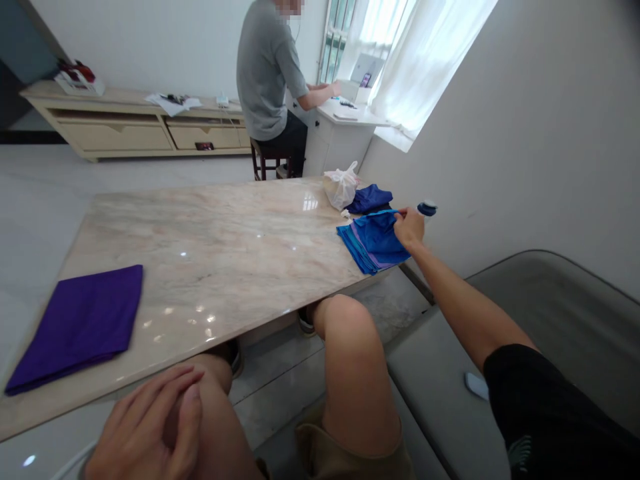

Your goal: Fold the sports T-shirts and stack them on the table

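Observation:
My right hand (410, 228) reaches to the far right end of the table and pinches the edge of a blue cloth (383, 233). That cloth lies on top of a stack of folded cloths, with a lilac and a lighter blue layer (356, 250) showing at its left side. Resting on my left thigh, my left hand (150, 423) is empty, its fingers stretched out. A folded purple cloth (83, 323) lies flat on the table's left end, apart from both hands.
The marble-topped table (225, 247) stands before my knees. Behind the stack are a white plastic bag (342, 185), a dark blue cloth bundle (371, 198) and a bottle with a dark cap (427, 208). A phone (476, 386) lies on the grey sofa (440, 373). Another person (270, 73) sits at a desk.

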### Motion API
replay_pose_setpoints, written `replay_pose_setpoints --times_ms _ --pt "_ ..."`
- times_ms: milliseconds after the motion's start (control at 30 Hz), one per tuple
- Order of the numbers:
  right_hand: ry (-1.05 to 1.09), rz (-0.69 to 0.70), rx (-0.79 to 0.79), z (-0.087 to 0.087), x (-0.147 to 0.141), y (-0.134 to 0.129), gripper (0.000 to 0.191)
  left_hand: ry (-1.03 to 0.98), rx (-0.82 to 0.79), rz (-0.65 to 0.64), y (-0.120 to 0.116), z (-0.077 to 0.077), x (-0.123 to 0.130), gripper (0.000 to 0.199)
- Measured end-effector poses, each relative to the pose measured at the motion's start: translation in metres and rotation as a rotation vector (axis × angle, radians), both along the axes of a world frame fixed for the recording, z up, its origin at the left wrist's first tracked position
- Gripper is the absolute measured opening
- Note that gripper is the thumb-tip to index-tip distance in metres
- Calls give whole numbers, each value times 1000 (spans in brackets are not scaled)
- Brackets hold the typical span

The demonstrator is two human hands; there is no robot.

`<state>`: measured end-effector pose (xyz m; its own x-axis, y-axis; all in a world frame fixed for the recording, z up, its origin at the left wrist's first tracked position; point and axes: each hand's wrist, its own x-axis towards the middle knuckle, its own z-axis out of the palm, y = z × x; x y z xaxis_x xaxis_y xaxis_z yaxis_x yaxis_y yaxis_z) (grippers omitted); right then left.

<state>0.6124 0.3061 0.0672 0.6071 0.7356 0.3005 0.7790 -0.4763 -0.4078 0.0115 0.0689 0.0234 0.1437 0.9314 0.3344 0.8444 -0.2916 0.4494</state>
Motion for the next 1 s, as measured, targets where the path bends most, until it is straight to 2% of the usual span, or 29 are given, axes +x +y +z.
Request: replay_pose_setpoints --times_ms 100,200,267,367,433,500,533,567,700,767,900,1000 --pt "62 179 306 46 -10 28 32 27 -41 90 12 22 16 36" --pt "198 441 487 82 -55 60 31 -26 -120 24 47 44 44 38" --pt "325 612 540 100 -98 77 36 -119 -127 -50 87 62 68 42" --pt "481 830 593 118 -159 93 46 -203 -23 -34 159 86 96 53" --pt "560 929 616 120 -187 99 52 -268 -24 -16 202 92 104 75" --pt "655 981 589 109 -209 101 54 -308 -68 13 232 88 102 99" --pt "713 985 546 97 -219 100 53 -293 -97 26 241 82 98 103" --pt "777 974 480 83 -229 97 48 -249 -136 43 247 75 91 99" --pt "975 796 117 21 -266 77 24 119 -322 90 255 46 54 42" --pt "995 690 -33 1 -277 69 23 271 -465 55 256 33 37 37" --pt "969 544 -226 -13 -272 67 35 471 -787 -40 259 11 15 46" --pt "853 504 -257 -15 -257 72 46 510 -828 -31 257 0 6 48"
